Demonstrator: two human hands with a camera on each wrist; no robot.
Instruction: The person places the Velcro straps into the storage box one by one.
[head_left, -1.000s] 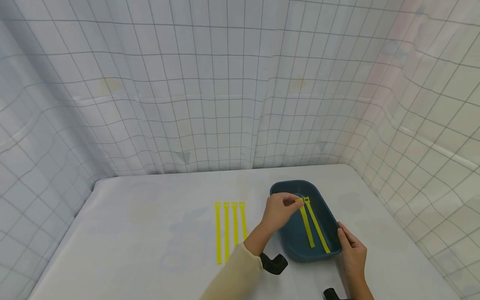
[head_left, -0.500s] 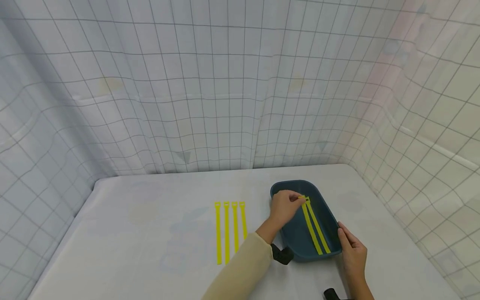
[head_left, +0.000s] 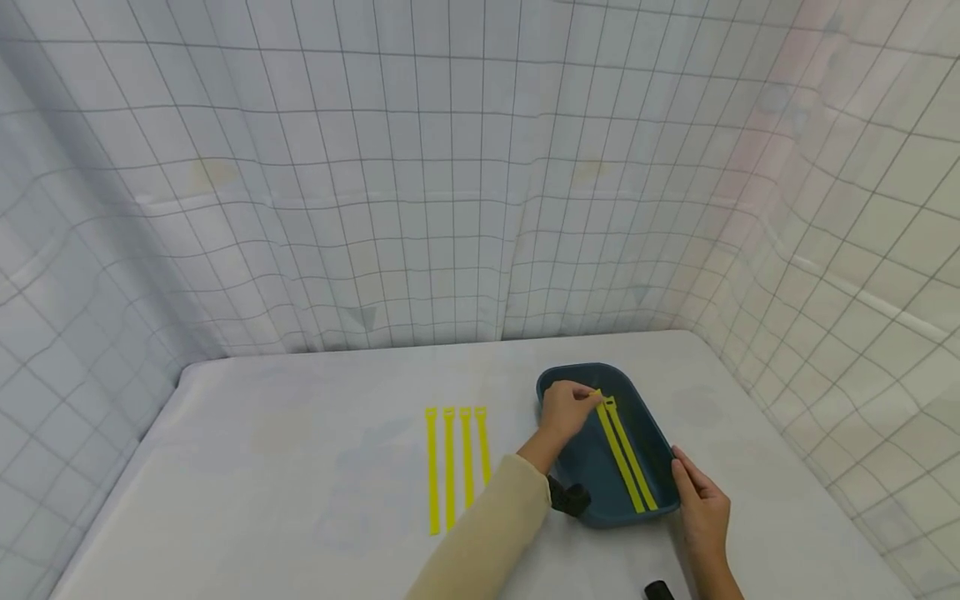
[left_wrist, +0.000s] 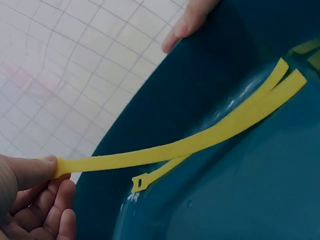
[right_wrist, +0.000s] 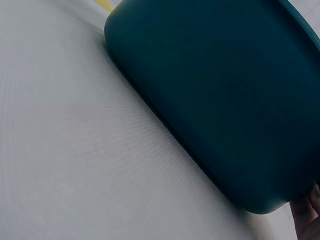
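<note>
My left hand (head_left: 564, 412) pinches the slotted head of a yellow hook-and-loop cable tie (left_wrist: 120, 160) between thumb and finger. The tie's tail reaches down into a dark teal tray (head_left: 588, 475). Beside it in the tray lies a second yellow cable tie (head_left: 632, 454). In the left wrist view the held one crosses over this second tie (left_wrist: 140, 183), whose head rests near the tray wall. At the tray's near right corner my right hand (head_left: 703, 517) grips the rim, thumb above. The right wrist view shows mostly the tray's outer side (right_wrist: 215, 100).
Left of the tray, several yellow cable ties (head_left: 432, 471) lie in a row on the white tabletop (head_left: 285, 467); my left sleeve (head_left: 487, 533) covers the lower ends of some. Gridded white curtains (head_left: 420, 208) enclose the back and sides.
My left hand moved right and forward, bringing the held cable tie nearly alongside the other one in the tray. Its head is now tilted up slightly. The right hand has kept its grip.
</note>
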